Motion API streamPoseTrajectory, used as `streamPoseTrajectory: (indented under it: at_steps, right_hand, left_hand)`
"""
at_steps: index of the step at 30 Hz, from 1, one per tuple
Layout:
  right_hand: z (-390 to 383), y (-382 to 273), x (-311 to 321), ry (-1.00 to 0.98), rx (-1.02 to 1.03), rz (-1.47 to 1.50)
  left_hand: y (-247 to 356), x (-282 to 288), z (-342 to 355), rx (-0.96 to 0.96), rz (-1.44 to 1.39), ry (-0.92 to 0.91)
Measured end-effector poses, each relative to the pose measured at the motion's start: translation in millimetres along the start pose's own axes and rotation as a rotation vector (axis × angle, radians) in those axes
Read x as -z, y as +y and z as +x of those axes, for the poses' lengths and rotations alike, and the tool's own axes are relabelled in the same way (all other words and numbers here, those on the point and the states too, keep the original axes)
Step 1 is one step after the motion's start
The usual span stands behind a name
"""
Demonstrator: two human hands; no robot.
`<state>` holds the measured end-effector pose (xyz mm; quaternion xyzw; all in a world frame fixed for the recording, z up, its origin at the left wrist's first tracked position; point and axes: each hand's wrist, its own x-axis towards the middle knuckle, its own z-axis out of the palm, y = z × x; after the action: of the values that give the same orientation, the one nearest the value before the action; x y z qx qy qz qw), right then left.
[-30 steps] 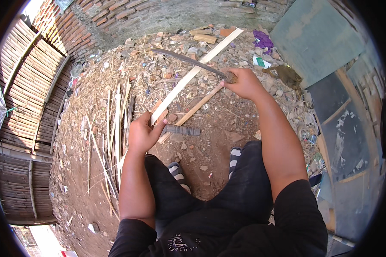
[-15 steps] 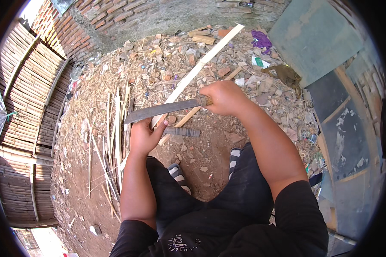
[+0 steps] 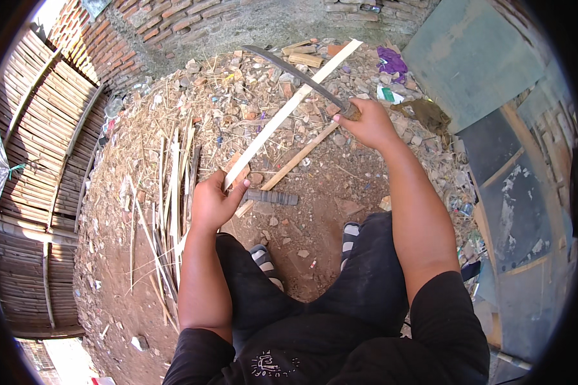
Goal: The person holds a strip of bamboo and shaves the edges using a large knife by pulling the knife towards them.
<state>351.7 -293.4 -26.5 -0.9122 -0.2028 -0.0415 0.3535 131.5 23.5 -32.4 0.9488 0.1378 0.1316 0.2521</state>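
My left hand [image 3: 217,200] is closed round the near end of a long pale bamboo strip [image 3: 277,120], which slants up and away to the right. In my right hand [image 3: 368,123] is the wooden handle of a machete [image 3: 289,69]. Its dark blade points far left and crosses over the strip near the strip's far part. Whether the blade touches the strip, I cannot tell. Beneath the strip, a narrow wooden stick [image 3: 300,156] lies on the ground, close to a dark ridged block [image 3: 271,197].
Several split strips [image 3: 175,186] lie in a bundle to my left. Rubble and dry straw [image 3: 192,96] cover the ground up to a brick wall [image 3: 173,25]. A bamboo fence [image 3: 35,154] stands at left, grey panels [image 3: 478,58] lean at right, and a purple cloth [image 3: 392,62] lies near them.
My right hand has moved away and to the right, swinging the machete from near my left hand to the strip's far part. My left hand stays nearly in place, holding the strip.
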Motion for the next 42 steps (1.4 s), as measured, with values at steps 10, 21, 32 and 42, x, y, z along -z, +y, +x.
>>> streamPoseTrajectory:
  at_steps: [10, 21, 32, 42]
  right_hand:
    - [-23.7, -59.9, -24.1, -0.31, 0.34, -0.245]
    - [-10.8, -17.5, -8.0, -0.099, 0.033, -0.104]
    - [-26.3, -62.1, -31.2, -0.336, 0.33, -0.24]
    - [-7.0, -22.7, 3.7, -0.236, -0.082, -0.09]
  left_hand:
    - [-8.6, -5.2, -0.7, -0.029, -0.042, 0.036]
    - [-4.7, -3.1, -0.8, -0.03, -0.009, 0.008]
    - [2.8, -3.3, -1.3, -0.002, 0.0, 0.014]
    - [3.1, -1.9, -0.7, -0.059, 0.006, 0.024]
